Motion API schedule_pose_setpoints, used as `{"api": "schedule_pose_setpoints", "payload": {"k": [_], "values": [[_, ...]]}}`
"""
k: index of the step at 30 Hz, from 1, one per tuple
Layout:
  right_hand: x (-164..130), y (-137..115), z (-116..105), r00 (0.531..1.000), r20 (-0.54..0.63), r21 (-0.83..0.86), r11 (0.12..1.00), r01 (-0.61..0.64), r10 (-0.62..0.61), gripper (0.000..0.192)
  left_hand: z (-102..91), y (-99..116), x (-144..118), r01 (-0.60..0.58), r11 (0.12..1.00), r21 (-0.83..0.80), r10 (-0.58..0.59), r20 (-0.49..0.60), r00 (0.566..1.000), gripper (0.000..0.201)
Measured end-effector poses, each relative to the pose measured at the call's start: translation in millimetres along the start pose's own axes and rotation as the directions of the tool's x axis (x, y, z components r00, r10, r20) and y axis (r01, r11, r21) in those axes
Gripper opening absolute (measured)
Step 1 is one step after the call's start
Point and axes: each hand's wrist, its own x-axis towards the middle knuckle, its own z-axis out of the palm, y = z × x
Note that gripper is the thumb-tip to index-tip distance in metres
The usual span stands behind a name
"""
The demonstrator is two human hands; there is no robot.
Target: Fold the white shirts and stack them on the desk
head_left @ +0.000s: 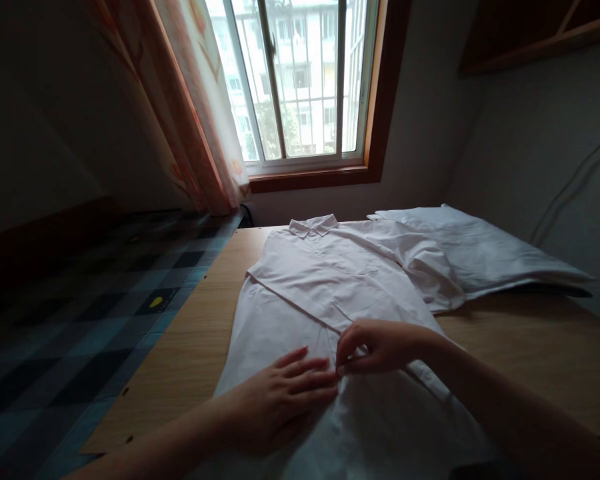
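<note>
Handling the lower placket of a white shirt

Pinching at the cloth, the right hand (375, 345) has thumb and fingertips drawn together along the front placket (331, 340) of the white collared shirt (273, 330). Its grip seems to be grasping a bit of that fabric; whether a button sits between the fingertips cannot be told. The left hand (283, 400) lies palm down just beside it, fingers extended and grip released, resting on the shirt's lower front.

The shirt is spread front up along the wooden counter (215, 300), its collar (313, 228) at the far end towards the window (305, 80). One sleeve (425, 263) runs out towards a white, pillow-like bundle (490, 247), and a diagonal fold crosses the chest. Beside the counter lies a checked bedspread (130, 320).

The step in hand looks like fine work on the placket, either fastening or straightening it. The next move would seem to call for a steady, flat left hand to keep the thin cloth from rucking, and a light, precise pinch from the right so both front edges stay lined up.
</note>
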Motion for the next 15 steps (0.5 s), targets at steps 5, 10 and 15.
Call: {"api": "schedule_pose_setpoints", "payload": {"k": [5,10,15], "values": [[-1,5,-12,0.971,-0.168,-0.047,0.982,-0.181,0.171,0.03,-2.0,6,-3,-0.09,0.996,-0.02,0.089,-0.015,0.996,0.053],[-3,6,-13,0.99,-0.03,-0.084,0.987,-0.138,0.136,0.028,-7.9,22,-7,-0.106,0.991,-0.079,0.111,0.067,0.992,0.058],[-8,-4,-16,0.989,0.145,0.0,1.0,-0.002,0.003,0.035,-25.7,40,-21,-0.071,0.987,-0.144,0.089,0.124,0.988,0.046]]}}
